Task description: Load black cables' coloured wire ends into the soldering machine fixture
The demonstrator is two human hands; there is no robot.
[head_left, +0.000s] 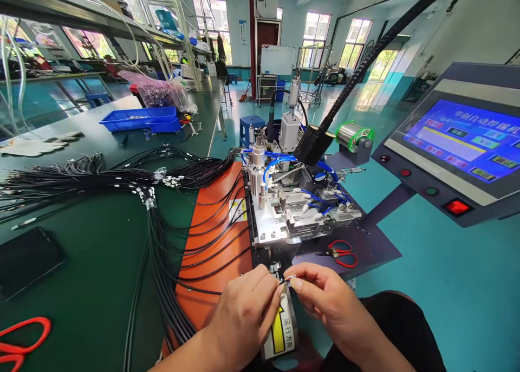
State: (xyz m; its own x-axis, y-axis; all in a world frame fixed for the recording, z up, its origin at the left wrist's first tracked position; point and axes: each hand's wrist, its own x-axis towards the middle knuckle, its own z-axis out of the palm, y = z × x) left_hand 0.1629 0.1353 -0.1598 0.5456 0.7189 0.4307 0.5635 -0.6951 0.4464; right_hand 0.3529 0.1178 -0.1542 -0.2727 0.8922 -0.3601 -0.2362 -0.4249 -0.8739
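Observation:
In the head view, my left hand (248, 306) pinches a thin black cable (283, 281) close to its end. Facing it, my right hand (330, 302) has thumb and forefinger closed on the fine stripped wires (291, 277) at the tip, one of which looks red. Both hands are just in front of the soldering machine (300, 220), above a curved guide with a yellow-and-white label (284, 328). Several black cables (215, 263) run across the orange panel (199, 301) to the machine's left edge. Part of the held cable is hidden behind my left fingers.
Cable bundles (60, 182) lie on the green table (97, 269). Red-handled scissors (343, 254) rest on the machine base; another red-handled pair (28, 334) sits at lower left. A lit control screen (467, 134), solder spool (354, 135) and blue tray (140, 119) stand around.

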